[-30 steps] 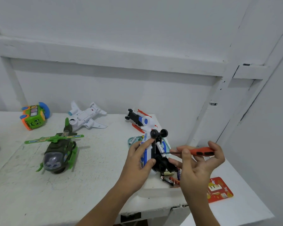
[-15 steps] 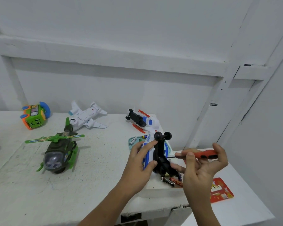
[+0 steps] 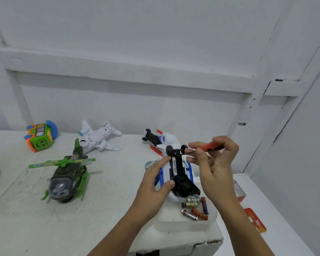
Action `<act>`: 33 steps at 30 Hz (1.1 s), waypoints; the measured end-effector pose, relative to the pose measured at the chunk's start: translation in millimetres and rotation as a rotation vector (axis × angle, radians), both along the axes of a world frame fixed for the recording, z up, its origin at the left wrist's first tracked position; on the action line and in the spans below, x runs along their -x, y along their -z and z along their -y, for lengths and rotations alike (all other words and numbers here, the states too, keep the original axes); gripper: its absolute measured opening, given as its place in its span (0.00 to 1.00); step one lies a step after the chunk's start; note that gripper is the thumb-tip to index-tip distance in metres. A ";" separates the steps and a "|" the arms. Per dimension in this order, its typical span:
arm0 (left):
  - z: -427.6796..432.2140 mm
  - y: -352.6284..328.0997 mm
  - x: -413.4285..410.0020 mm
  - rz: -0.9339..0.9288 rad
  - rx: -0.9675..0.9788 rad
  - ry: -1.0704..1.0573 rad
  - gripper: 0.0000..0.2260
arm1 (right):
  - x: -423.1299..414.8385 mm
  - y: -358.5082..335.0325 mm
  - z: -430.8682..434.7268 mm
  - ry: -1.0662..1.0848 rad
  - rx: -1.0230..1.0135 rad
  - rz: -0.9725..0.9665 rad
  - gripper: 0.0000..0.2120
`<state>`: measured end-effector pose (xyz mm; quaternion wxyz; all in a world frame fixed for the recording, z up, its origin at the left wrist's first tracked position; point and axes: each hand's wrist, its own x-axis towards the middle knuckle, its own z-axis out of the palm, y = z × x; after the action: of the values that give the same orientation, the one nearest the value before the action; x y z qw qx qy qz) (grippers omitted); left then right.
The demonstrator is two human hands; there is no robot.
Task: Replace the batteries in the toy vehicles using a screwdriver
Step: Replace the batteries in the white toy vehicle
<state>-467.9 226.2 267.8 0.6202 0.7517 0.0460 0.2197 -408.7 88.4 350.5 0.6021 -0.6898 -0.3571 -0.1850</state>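
My left hand grips a white and blue toy vehicle, turned underside up so its black base and small wheels show. My right hand pinches an orange-handled screwdriver, whose thin shaft points left toward the wheel end of the toy. Several loose batteries lie in a shallow white tray just below the toy.
A green helicopter, a white toy plane and a green and orange toy sit on the white table. Another white toy lies upside down behind the hands. An orange card package lies on the lower surface at right.
My right hand has lifted the screwdriver up toward the wheel end of the toy. The left hand keeps holding the toy, tilted slightly more upright.
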 end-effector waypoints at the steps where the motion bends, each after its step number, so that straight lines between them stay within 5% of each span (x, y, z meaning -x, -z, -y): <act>1: -1.0 -0.8 -0.8 0.003 0.015 0.007 0.28 | -1.6 -1.0 -1.4 -0.010 0.021 0.027 0.26; 12: -8.6 -7.7 -1.2 0.010 0.108 0.064 0.27 | -16.5 -5.0 -9.1 0.026 0.191 0.174 0.19; 23: -12.5 1.0 -6.8 -0.010 0.040 0.042 0.28 | -33.5 -36.7 -7.7 -0.070 0.057 -0.323 0.22; 33: -10.1 2.2 -8.4 -0.026 -0.038 0.033 0.29 | -35.1 -42.8 8.7 -0.100 0.088 -0.418 0.25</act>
<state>-459.5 236.4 265.6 0.6087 0.7668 0.0375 0.2004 -373.6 79.7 393.3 0.6408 -0.7201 -0.2660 0.0079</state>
